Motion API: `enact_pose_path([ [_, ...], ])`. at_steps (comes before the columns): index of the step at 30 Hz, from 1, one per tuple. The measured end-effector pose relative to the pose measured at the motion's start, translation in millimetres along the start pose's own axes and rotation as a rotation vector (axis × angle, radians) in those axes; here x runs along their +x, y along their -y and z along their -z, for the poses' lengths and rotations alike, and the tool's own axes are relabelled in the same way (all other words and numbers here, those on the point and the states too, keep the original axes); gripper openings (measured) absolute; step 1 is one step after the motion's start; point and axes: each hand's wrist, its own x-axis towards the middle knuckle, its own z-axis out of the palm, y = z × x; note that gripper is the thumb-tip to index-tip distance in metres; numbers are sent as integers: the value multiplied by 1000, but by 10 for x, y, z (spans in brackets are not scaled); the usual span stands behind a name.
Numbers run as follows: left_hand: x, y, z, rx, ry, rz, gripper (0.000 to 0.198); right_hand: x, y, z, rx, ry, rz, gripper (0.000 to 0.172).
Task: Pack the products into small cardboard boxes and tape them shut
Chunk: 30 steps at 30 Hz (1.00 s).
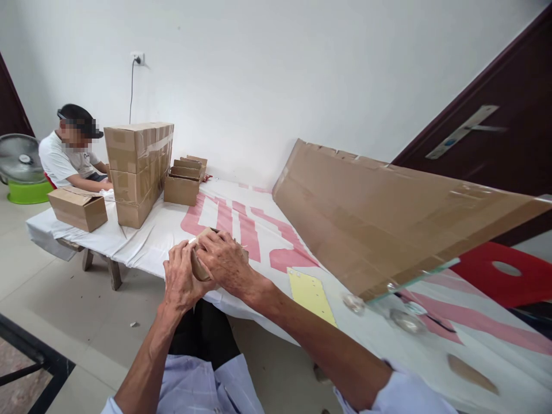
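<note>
Just over the near edge of the table, both my hands are closed around a small cardboard box (199, 267). My left hand (183, 273) grips its left side, with the fingers bent over the top. Across the top and right side lies my right hand (224, 259), its fingers pressed on the cardboard near the left fingertips. Most of the box is hidden behind the hands, so I cannot tell whether its flaps are closed. A yellow sheet (311, 296) with small holes lies on the table right of my right forearm.
Stacked taped boxes (133, 172) stand at the left, with a single box (78, 210) beside them and several open boxes (181, 190) behind. A large cardboard sheet (388, 201) leans at the right. Tape rolls (407, 321) lie near it. Another person (73, 155) sits at the far left.
</note>
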Motion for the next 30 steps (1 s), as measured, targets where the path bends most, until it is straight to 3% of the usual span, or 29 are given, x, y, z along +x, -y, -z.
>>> enact_pose_path([
  [30,-2,5,-4,-10,2,-15,91,49,-32,61,20,54,43,24],
])
